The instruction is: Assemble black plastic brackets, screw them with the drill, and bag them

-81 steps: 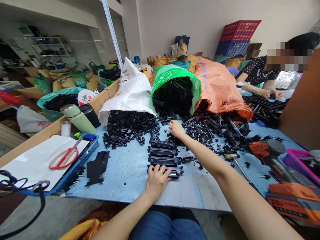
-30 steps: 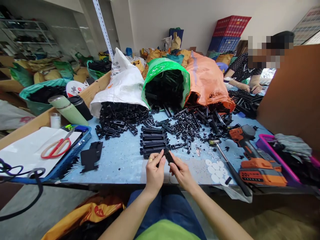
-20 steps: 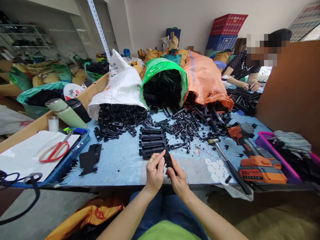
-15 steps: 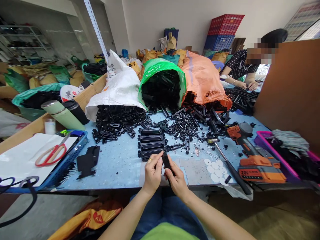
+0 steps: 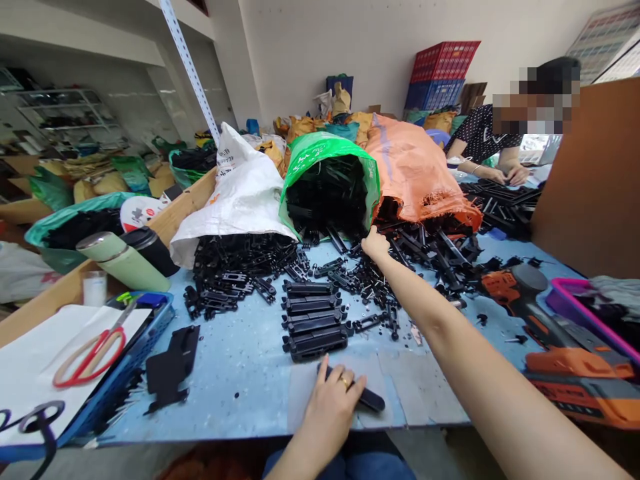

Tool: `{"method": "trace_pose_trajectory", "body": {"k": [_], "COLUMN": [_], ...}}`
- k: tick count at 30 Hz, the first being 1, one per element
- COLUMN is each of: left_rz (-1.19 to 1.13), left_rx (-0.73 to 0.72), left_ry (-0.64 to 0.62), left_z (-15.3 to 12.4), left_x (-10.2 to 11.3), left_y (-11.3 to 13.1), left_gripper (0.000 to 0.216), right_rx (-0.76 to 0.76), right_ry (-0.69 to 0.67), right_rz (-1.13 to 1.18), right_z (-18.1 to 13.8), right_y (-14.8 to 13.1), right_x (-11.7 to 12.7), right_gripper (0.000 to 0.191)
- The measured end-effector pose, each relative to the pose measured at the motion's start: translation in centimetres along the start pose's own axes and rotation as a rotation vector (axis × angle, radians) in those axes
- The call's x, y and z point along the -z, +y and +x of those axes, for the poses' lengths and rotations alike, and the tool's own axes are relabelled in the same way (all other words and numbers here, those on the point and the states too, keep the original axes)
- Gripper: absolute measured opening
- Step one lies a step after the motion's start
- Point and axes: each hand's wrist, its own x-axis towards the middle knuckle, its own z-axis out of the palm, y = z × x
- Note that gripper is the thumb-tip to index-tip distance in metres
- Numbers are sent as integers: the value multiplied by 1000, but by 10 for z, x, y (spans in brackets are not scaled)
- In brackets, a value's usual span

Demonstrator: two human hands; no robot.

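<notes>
My left hand point(image 5: 331, 407) lies over a long black plastic part point(image 5: 371, 399) on the table near the front edge. Its fingers curl across the part, hiding its middle. Behind it, several similar black plastic parts point(image 5: 315, 340) lie stacked in a neat row. My right hand point(image 5: 376, 245) is stretched far forward to the mouth of the green bag point(image 5: 330, 143), beside the orange bag point(image 5: 415, 167). Its fingers look bent in, but their tips and anything in them are hidden. Small black pieces and screws point(image 5: 367, 283) are heaped just below that hand.
A white sack point(image 5: 245, 187) spills black links. Scissors point(image 5: 95, 353) rest on paper over a blue basket point(image 5: 165, 300) at left. A cordless drill point(image 5: 560, 340) and a pink bin point(image 5: 595, 317) stand at right. A co-worker point(image 5: 485, 137) handles black parts beyond a brown board point(image 5: 595, 180).
Both hands held the black part together before. Now my left hand has it down on the table, and my right hand has let go and reached forward to the bags. The view has shifted.
</notes>
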Motion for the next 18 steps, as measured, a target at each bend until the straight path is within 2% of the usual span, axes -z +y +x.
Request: {"method": "trace_pose_trajectory", "body": {"k": [5,7,10,12,14,16,18], "left_rz": [79,135,206,237,266,255,183], "left_rx": [1,13,58,107,186,248,244], "left_ry": [86,85,22,-36,-87,-136,-167], "left_z": [6,8,10,9,7,5,3], "left_x": [-28,-28,-13,-1,7,11,12], "left_y": [-14,-12,-4,1,4,4,2], "left_gripper": [37,35,36,39,41,39,36], "right_rx": [-177,-205,-209,-165,-64,68,301], "right_ry": [-45,-54,-51,-44,-40,-44,-125], "right_rz": [-22,-19,-6,11,35,63,97], "right_z": [40,43,37,21,-8,-52,-110], "right_y": [0,2,11,20,32,48,67], "right_x": [-23,-21,-5,11,28,45,60], "right_gripper": [97,101,94,79,60,46,40]}}
